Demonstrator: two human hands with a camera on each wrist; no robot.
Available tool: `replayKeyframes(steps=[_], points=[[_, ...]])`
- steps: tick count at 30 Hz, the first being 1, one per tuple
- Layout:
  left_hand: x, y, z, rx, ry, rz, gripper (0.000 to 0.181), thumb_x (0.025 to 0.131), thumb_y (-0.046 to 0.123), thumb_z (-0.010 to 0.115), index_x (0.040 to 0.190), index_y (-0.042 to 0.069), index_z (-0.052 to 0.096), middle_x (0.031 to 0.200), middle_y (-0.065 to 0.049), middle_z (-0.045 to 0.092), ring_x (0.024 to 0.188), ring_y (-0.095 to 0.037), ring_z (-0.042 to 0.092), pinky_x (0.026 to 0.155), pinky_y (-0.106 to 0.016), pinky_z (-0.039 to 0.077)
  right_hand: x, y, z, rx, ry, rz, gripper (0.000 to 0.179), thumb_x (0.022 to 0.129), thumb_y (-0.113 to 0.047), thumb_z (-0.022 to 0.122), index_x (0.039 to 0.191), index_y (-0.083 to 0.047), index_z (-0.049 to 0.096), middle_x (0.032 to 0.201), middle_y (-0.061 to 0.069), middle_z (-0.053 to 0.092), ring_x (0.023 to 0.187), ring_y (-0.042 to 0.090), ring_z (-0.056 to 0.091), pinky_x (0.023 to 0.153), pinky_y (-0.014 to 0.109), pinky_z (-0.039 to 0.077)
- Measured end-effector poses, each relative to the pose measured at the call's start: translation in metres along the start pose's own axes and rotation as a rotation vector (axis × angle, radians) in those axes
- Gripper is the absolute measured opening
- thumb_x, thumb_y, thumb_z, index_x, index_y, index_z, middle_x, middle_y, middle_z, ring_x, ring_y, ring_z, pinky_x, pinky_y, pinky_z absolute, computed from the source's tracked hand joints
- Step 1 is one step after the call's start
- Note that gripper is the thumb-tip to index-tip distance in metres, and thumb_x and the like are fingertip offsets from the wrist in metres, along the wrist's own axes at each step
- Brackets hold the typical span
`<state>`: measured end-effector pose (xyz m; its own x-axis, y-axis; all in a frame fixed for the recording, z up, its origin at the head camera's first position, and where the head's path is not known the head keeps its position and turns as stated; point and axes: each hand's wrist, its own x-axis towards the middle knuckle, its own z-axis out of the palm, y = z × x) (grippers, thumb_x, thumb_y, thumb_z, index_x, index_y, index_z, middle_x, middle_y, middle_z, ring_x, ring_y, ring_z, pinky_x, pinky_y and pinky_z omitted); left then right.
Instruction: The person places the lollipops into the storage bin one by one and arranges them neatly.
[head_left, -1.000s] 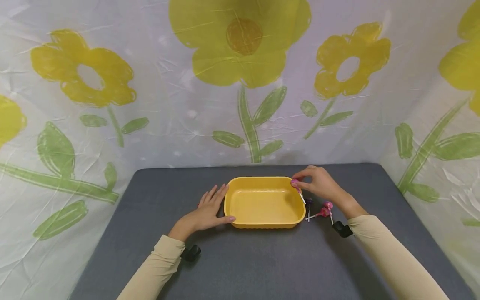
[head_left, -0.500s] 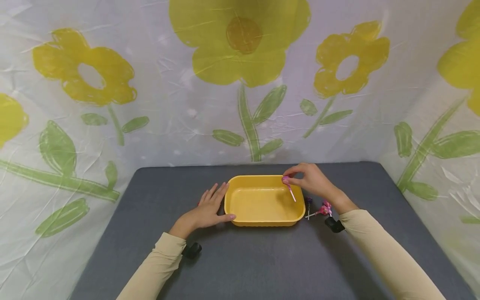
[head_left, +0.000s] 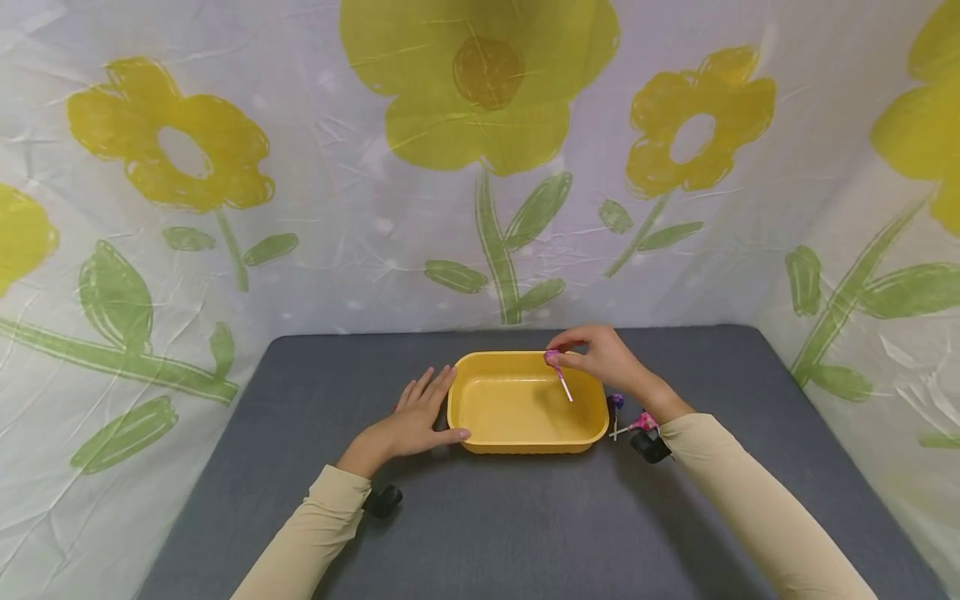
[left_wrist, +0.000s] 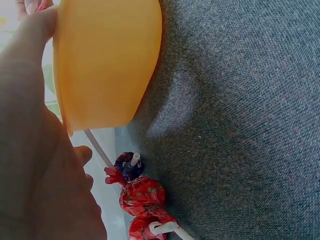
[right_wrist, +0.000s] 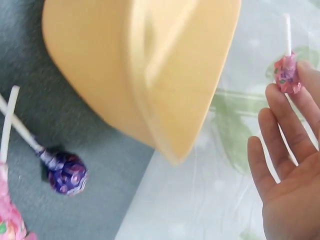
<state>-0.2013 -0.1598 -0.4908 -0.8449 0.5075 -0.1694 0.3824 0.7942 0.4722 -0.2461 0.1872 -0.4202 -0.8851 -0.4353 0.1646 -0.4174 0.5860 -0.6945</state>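
A yellow plastic tub (head_left: 525, 446) stands on the dark grey table. My left hand (head_left: 408, 425) rests against its left side, fingers spread and thumb on the rim. My right hand (head_left: 607, 358) pinches a pink-wrapped lollipop (head_left: 553, 358) by its candy head above the tub's back right part. The white stick slants down over the inside, where nothing lies. In the right wrist view, thumb and fingertips hold the wrapped head (right_wrist: 287, 75), while the other fingers are extended.
Right of the tub lie a purple lollipop (right_wrist: 67, 172) and a pink one (right_wrist: 11, 217), partly under the right wrist. Red lollipops (left_wrist: 142, 195) and a dark one (left_wrist: 129, 167) lie beside the left hand. A flower-printed cloth (head_left: 360, 250) hangs behind the table.
My right hand has carried the pink lollipop leftward, from the tub's right rim to above its inside. The left hand has stayed at the tub's left side.
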Motion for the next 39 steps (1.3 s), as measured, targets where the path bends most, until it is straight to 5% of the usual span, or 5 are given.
replayKeyframes(steps=[22, 39], points=[[0.004, -0.006, 0.004, -0.008, 0.009, -0.009, 0.111, 0.084, 0.077, 0.053, 0.159, 0.027, -0.01, 0.17, -0.003, -0.003, 0.157, -0.031, -0.007, 0.124, -0.06, -0.002, 0.026, -0.02, 0.024, 0.25, -0.061, 0.087, 0.019, 0.087, -0.03, 0.077, 0.1, -0.017, 0.077, 0.097, 0.006, 0.078, 0.089, 0.015, 0.074, 0.086, 0.032, 0.058], [0.002, -0.004, 0.004, -0.022, 0.012, -0.008, 0.111, 0.083, 0.079, 0.052, 0.16, 0.026, -0.008, 0.17, -0.005, -0.001, 0.157, -0.033, -0.006, 0.123, -0.062, -0.001, 0.044, -0.031, 0.039, 0.363, -0.058, 0.108, 0.021, 0.089, -0.028, 0.074, 0.105, -0.014, 0.077, 0.101, 0.004, 0.078, 0.099, 0.022, 0.073, 0.093, 0.034, 0.057]])
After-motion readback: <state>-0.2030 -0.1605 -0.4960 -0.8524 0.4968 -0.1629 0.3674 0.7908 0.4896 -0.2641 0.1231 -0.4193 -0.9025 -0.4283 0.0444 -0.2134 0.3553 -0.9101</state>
